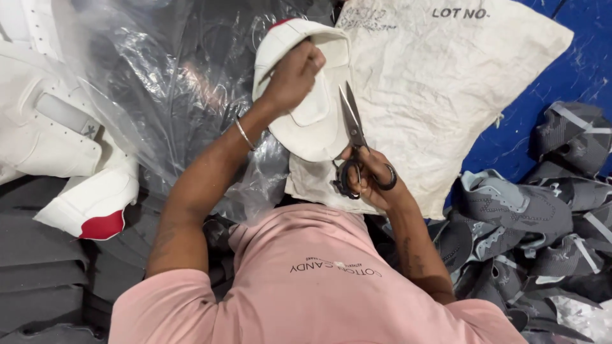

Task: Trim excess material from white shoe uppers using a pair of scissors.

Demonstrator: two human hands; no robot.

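The left hand [292, 76] is gripping a white shoe upper [306, 114] by its top edge, fingers curled over the rim and holding the piece raised and tilted above a crumpled off-white sack [433, 95]. The right hand [373, 175] is closed through the loops of a pair of black-handled scissors [352, 137], whose blades are pointing up along the right edge of the upper, close against it; whether they are biting into the material cannot be told. Judging by this, the trimming of this piece is under way rather than finished, since the scissors are at its edge and the upper is in hand. More white uppers with a red patch [70, 159] are lying at the left under clear plastic sheeting [166, 76], and a heap of grey uppers [529, 223] is sitting at the right on the blue floor [586, 64]; which heap is already trimmed is not showing.
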